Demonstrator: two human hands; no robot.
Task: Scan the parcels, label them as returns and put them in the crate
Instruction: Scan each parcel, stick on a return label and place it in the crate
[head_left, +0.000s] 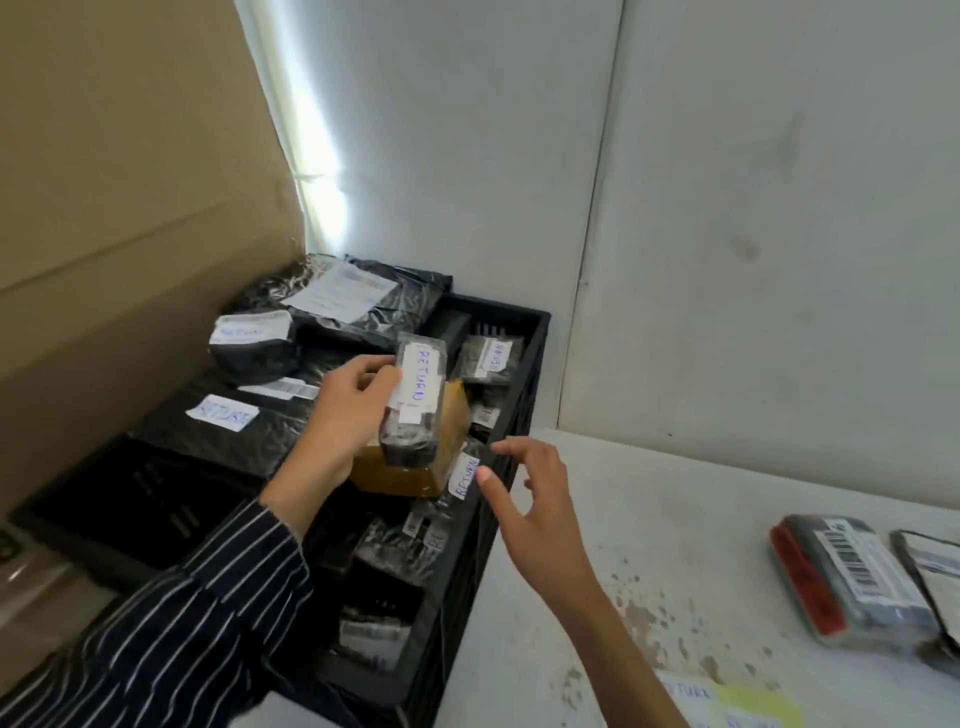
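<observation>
One small black parcel (414, 400) marked RETURN sits in the left hand (347, 415), which grips its side. It is right over the black crate (529, 364), long side pointing away. The right hand (530, 501) is loose and holds nothing, beside the crate's edge.

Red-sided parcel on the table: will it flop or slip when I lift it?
The red-sided parcel keeps a boxy shape, so it probably stays stiff. Its glossy wrap may be slippery. Lying flat on the table, it seems unlikely to roll.
</observation>
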